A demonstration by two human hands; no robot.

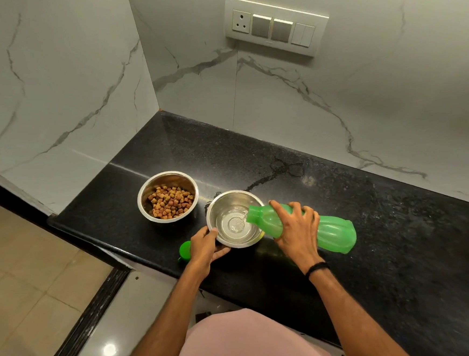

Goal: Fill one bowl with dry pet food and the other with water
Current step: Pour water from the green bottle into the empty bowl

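Note:
Two steel bowls stand on the black counter (372,237). The left bowl (168,196) holds brown dry pet food. The right bowl (224,201) has a little clear water in its bottom. My right hand (295,229) grips a green plastic bottle (336,234), tipped on its side with its open mouth over the right bowl, and a thin stream of water runs out. My left hand (203,246) holds the near-left rim of that bowl. The green bottle cap (185,250) lies on the counter just left of my left hand.
A wet patch (280,171) spreads on the counter behind the bowls. Marble walls close the counter at the back and left, with a switch panel (276,25) on the back wall. The counter's front edge runs just below my hands; tiled floor lies to the left.

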